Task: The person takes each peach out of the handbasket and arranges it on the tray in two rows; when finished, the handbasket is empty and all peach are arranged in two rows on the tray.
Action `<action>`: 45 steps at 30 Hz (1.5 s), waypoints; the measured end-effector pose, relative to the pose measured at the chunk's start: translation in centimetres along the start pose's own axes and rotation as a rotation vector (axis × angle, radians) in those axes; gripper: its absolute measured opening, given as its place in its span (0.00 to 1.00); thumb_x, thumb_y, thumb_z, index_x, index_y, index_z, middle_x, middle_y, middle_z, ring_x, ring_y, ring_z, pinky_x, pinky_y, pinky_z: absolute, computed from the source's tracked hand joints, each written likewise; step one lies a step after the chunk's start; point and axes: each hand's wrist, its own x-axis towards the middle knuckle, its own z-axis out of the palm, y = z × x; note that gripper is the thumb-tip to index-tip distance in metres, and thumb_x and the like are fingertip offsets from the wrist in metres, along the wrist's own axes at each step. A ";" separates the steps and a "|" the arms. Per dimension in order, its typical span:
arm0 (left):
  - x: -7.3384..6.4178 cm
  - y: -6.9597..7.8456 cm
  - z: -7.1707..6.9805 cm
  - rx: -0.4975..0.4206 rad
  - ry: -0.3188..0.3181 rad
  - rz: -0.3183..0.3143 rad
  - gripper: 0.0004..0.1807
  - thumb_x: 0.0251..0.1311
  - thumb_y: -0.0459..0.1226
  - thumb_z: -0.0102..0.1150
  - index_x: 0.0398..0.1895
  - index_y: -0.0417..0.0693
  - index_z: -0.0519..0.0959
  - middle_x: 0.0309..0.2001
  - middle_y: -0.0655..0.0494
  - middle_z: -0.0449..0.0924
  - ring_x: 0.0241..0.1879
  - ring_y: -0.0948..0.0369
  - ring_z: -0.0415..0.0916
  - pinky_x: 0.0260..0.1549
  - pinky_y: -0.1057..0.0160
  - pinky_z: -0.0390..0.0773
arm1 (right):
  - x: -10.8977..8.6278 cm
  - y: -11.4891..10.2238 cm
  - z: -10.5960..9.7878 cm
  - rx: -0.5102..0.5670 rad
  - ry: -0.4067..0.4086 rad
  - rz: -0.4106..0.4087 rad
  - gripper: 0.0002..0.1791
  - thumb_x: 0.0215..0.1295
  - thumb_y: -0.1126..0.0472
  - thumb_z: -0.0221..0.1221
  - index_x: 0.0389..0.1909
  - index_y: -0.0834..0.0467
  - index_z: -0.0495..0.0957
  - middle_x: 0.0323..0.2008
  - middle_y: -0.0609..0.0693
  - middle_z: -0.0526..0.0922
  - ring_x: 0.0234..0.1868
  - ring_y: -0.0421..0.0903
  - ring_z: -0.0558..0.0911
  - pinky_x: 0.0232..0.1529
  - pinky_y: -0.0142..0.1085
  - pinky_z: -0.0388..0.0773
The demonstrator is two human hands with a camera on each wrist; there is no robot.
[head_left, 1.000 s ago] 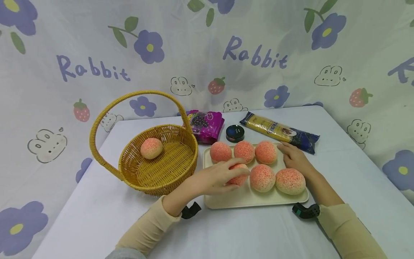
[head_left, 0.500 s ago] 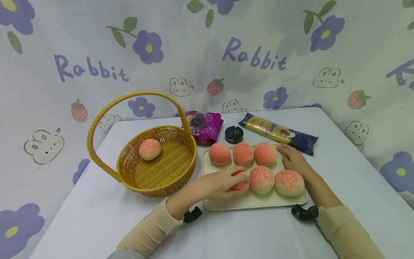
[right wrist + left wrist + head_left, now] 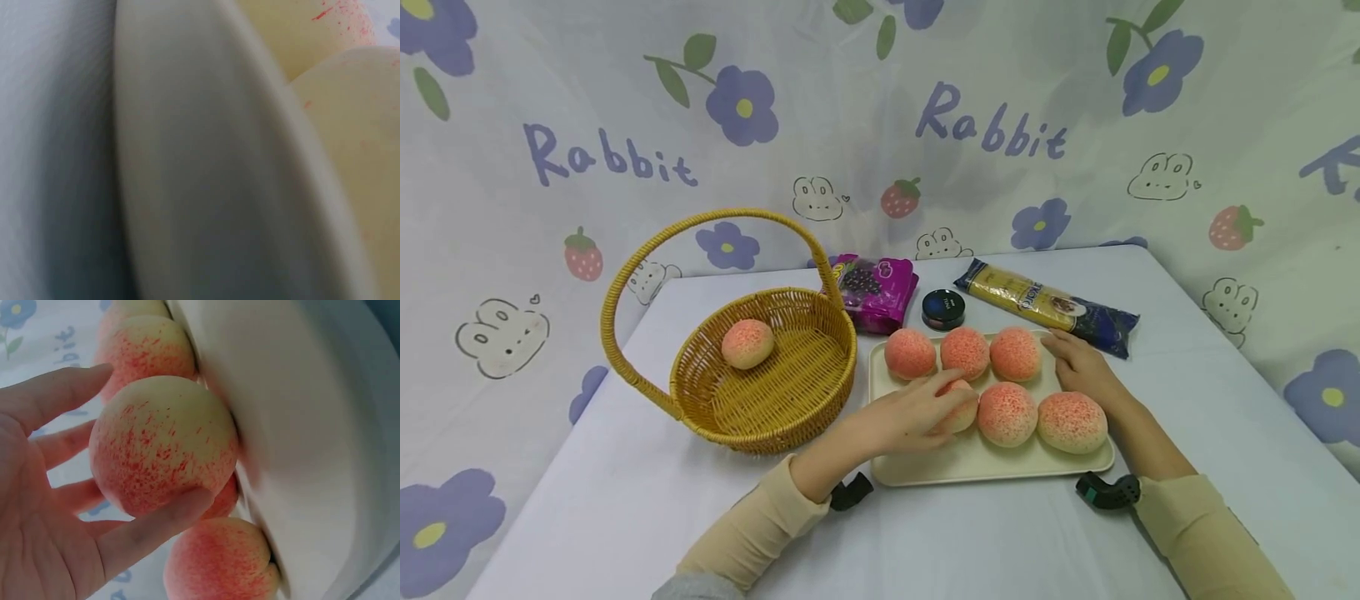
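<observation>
On a cream tray (image 3: 1000, 467) lie several peaches in two rows, pink-speckled on top and pale below. My left hand (image 3: 904, 417) curves its fingers round the near-left peach (image 3: 961, 408). In the left wrist view, the thumb (image 3: 165, 525) lies across this peach (image 3: 165, 444) and the other fingers spread behind it. At the tray's right end, my right hand (image 3: 1086, 367) rests along the edge with its fingers extended toward the far corner. The right wrist view shows the tray wall (image 3: 206, 156) and peaches, without the hand. One peach (image 3: 748, 343) lies in the wicker basket (image 3: 790, 392) at left.
The basket's tall handle (image 3: 700, 218) arches up beside the tray. Behind the tray are a purple grape-print bag (image 3: 876, 292), a round dark tin (image 3: 943, 309) and a blue-and-yellow packet (image 3: 1045, 307). A patterned cloth (image 3: 865, 100) hangs behind the table.
The left hand's fingers have shifted round the near-left peach, which now shows more of its pale side. The right hand stays at the tray's edge.
</observation>
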 end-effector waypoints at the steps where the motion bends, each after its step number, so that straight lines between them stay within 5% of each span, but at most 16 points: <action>1: 0.1 0.0 0.0 0.018 0.000 -0.004 0.30 0.56 0.44 0.61 0.62 0.55 0.61 0.64 0.46 0.56 0.57 0.51 0.65 0.54 0.56 0.68 | 0.0 0.0 0.0 -0.002 0.001 -0.003 0.22 0.66 0.69 0.43 0.60 0.70 0.64 0.63 0.69 0.57 0.63 0.69 0.54 0.57 0.63 0.52; 11: 0.4 0.3 -0.5 0.071 -0.068 -0.081 0.27 0.58 0.48 0.56 0.62 0.65 0.66 0.59 0.56 0.66 0.50 0.60 0.70 0.48 0.61 0.71 | 0.2 0.0 -0.1 0.002 -0.004 -0.011 0.22 0.66 0.68 0.43 0.60 0.69 0.64 0.63 0.69 0.57 0.63 0.69 0.54 0.58 0.62 0.52; 20: -0.2 0.5 -1.4 0.037 -0.091 -0.105 0.30 0.60 0.51 0.52 0.66 0.62 0.61 0.64 0.56 0.61 0.59 0.58 0.64 0.52 0.58 0.69 | 0.1 -0.4 -0.3 0.015 -0.014 0.022 0.23 0.67 0.66 0.42 0.62 0.68 0.63 0.65 0.68 0.55 0.64 0.68 0.53 0.58 0.62 0.51; 28: -1.5 -0.3 -2.9 0.034 -0.062 -0.125 0.29 0.58 0.42 0.56 0.64 0.58 0.63 0.61 0.53 0.63 0.57 0.58 0.65 0.53 0.58 0.68 | -0.1 -0.3 -0.6 0.018 -0.025 0.039 0.23 0.68 0.66 0.41 0.62 0.68 0.63 0.65 0.68 0.55 0.64 0.68 0.52 0.59 0.62 0.50; 39: -3.7 -0.2 -6.3 0.085 0.060 -0.131 0.23 0.60 0.41 0.54 0.60 0.56 0.68 0.59 0.55 0.65 0.54 0.57 0.67 0.48 0.58 0.72 | -0.1 -0.2 -0.5 0.021 -0.029 0.043 0.23 0.68 0.65 0.40 0.62 0.69 0.62 0.65 0.68 0.54 0.64 0.69 0.52 0.58 0.62 0.50; 45: -5.0 -1.0 -7.7 0.090 0.125 -0.221 0.23 0.59 0.41 0.55 0.59 0.57 0.68 0.61 0.49 0.64 0.52 0.53 0.71 0.47 0.56 0.73 | -0.1 0.0 -0.1 0.011 -0.014 0.008 0.22 0.67 0.67 0.41 0.61 0.70 0.63 0.64 0.70 0.56 0.63 0.70 0.53 0.58 0.63 0.51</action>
